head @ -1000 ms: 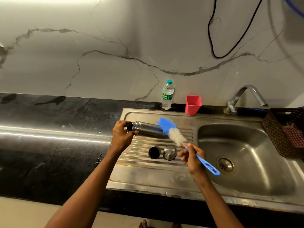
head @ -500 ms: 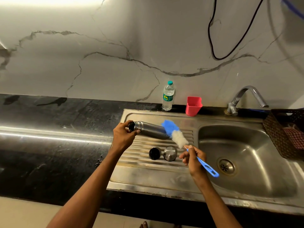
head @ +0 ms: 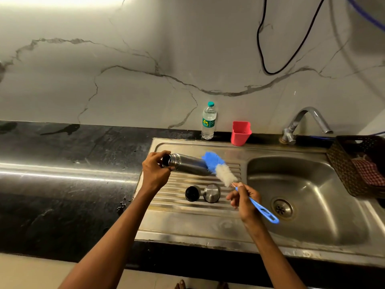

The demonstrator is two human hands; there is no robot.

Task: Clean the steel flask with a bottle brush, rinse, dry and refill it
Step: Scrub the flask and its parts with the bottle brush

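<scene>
Gripping the steel flask [head: 188, 164] at its open neck, the left hand [head: 155, 171] curls its fingers and thumb around the mouth end and holds the body nearly level above the ribbed drainboard [head: 187, 215] of the sink [head: 312, 205], base pointing away to the right of the grip. The right hand [head: 245, 200] pinches the blue handle of the bottle brush [head: 224, 174] just below the bristles; the handle's looped end juts out below and right of that grip, while the white and blue bristle head reaches up and left, its blue tip at the flask's base end. The brush is outside the flask. Between and just below the two hands, a black stopper [head: 192, 193] and a steel cap [head: 211, 193] sit side by side on the drainboard. Beyond the hands, a water bottle [head: 209, 121] and a red cup [head: 240, 133] stand at the wall.
</scene>
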